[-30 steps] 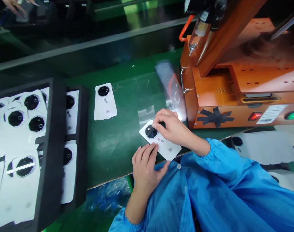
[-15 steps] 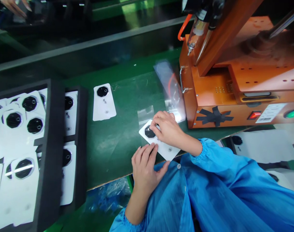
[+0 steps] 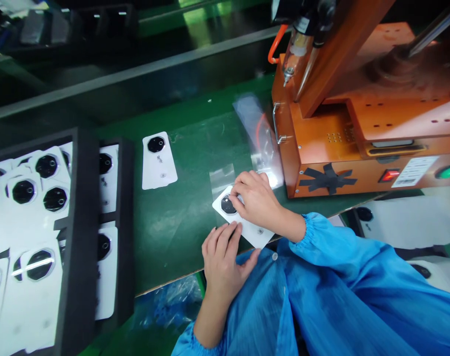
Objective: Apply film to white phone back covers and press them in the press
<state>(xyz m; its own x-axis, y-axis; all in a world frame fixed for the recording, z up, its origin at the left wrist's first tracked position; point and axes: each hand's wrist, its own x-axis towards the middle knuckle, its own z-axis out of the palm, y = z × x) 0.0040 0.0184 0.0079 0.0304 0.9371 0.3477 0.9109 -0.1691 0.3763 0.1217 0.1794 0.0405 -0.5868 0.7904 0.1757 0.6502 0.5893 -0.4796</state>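
A white phone back cover (image 3: 253,233) with a black octagonal camera window lies slanted at the bench's front edge. My left hand (image 3: 225,254) steadies it, fingertips on its near-left edge and thumb by its lowest corner. Over the cover bends my right hand (image 3: 255,199), its fingers curled and pinched at the right side of the camera window. Whatever may be between those fingertips is hidden. Another phone back cover (image 3: 160,165) lies flat on the green mat (image 3: 195,143), farther left. Beside the covered work piece a clear film strip (image 3: 222,178) rests on the mat.
Black trays (image 3: 76,247) with several white covers stand at left. An orange machine (image 3: 358,173) with lit red and green buttons occupies the right. Clear plastic sheets (image 3: 260,138) lie against its left side. More covers (image 3: 406,222) sit under the bench edge at right.
The view has shifted slightly. Both hands stay at the cover, almost unchanged. Another person's hand at the far top left has gone out of view.
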